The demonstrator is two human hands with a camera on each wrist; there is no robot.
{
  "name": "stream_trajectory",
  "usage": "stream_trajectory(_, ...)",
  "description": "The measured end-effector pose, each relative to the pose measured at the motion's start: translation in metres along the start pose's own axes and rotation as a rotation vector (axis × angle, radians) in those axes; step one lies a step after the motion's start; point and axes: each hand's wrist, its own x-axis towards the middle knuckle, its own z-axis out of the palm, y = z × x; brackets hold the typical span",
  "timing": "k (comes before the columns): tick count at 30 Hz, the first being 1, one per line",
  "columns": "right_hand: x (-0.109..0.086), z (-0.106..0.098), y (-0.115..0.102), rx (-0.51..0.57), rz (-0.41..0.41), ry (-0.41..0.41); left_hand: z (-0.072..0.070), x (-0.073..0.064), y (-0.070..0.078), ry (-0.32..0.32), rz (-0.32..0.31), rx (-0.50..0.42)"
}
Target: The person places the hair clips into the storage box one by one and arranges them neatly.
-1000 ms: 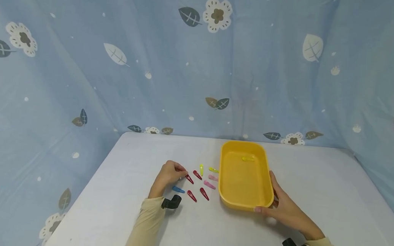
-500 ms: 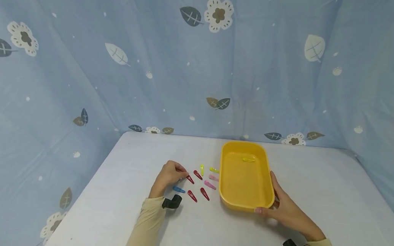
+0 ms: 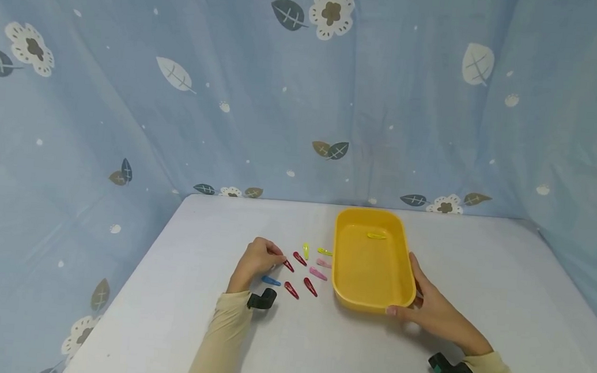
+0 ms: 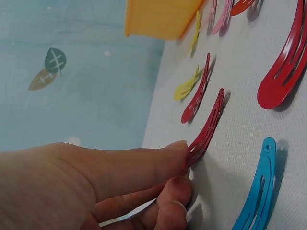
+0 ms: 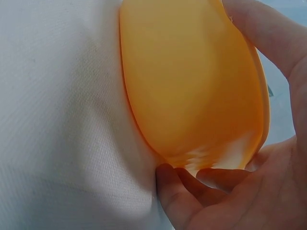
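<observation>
Left of centre in the head view, the left hand (image 3: 258, 260) pinches a red hair clip (image 3: 289, 265) between thumb and fingers. The clip is right at the fingertips; in the left wrist view its rounded, wider end meets the thumb and its narrow end points to the upper right.

A blue clip (image 3: 271, 280) lies just below that hand in the head view. To the right are a second red clip (image 3: 300, 259), two yellow clips (image 3: 306, 251), two pink clips (image 3: 318, 273) and, lower down, two more red clips (image 3: 292, 290).

The right hand (image 3: 435, 311) grips the lower-right corner of a yellow tray (image 3: 370, 275), right of centre, its thumb at the near rim and its fingers along the side. Another yellow clip (image 3: 376, 236) lies inside, near the upper end.

The clips are glossy, slender teardrops with long slots. The tray is smooth and plastic-looking, a deep rectangle with rounded corners. The white worktop (image 3: 164, 316) shows a fine woven texture close up. Behind it hangs a creased blue cloth (image 3: 261, 126) printed with leaves and white flowers.
</observation>
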Motion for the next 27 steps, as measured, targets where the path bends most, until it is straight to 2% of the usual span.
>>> stream_trajectory(13, 0.000, 0.000, 0.002, -0.002, 0.014, -0.005, 0.008, -0.001, 0.001, -0.004, -0.023, 0.000)
stream_trajectory(20, -0.001, 0.000, 0.000, -0.004, 0.015, -0.008, 0.004, -0.003, 0.002, -0.020, -0.032, 0.001)
stream_trajectory(27, -0.001, 0.000, 0.001, 0.005, -0.003, 0.003, -0.005, -0.004, 0.003, -0.057, 0.005, -0.020)
